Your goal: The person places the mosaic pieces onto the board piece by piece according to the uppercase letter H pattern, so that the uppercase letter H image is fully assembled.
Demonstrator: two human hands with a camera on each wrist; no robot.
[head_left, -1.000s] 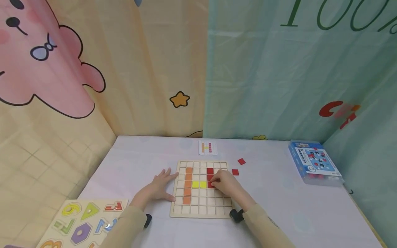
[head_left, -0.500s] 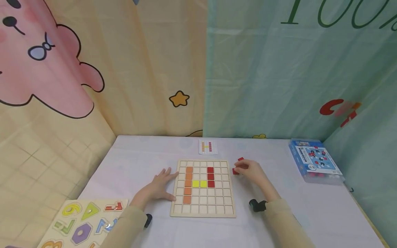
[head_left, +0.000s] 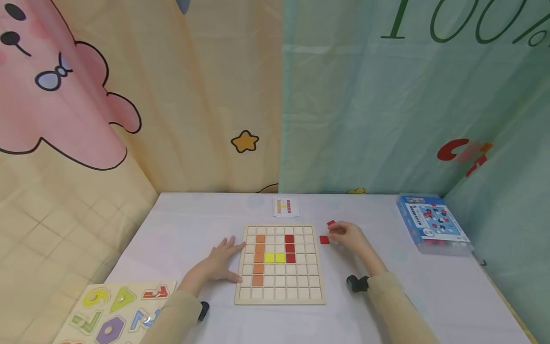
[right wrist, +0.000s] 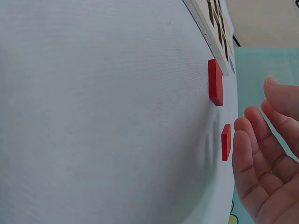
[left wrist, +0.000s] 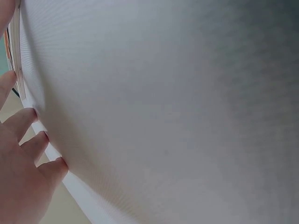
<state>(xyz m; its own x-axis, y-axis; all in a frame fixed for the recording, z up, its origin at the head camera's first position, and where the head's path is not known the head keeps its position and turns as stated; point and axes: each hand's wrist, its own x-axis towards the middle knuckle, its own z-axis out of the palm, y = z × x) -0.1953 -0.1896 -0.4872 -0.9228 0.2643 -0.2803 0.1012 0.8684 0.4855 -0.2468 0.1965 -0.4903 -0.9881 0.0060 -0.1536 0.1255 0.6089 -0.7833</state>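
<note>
A square wooden grid board (head_left: pixel 301 282) lies flat on the table in the head view. On it is a column of several orange squares (head_left: pixel 259 260), two yellow squares (head_left: pixel 275 258) and a column of three red squares (head_left: pixel 290 248). My left hand (head_left: pixel 216 263), fingers spread, touches the board's left edge with thumb and index finger. Beyond the right edge, two loose red tiles lie on the cloth: a nearer tile (head_left: pixel 324 240) and a farther tile (head_left: pixel 331 222). My right hand (head_left: pixel 351 240) hovers beside them; the right wrist view shows its fingers (right wrist: pixel 257 135) relaxed, thumb apart, holding nothing.
A small pattern card (head_left: pixel 286 207) lies behind the board. At the back right is a blue-lidded plastic box (head_left: pixel 434 224). A wooden number-and-shape puzzle (head_left: pixel 139 286) occupies the front left corner, partly under the left sleeve. Curtains hang behind the table.
My right hand has left the red column on the board and moved right to the loose red tiles. The left hand has stayed at the board's edge.
</note>
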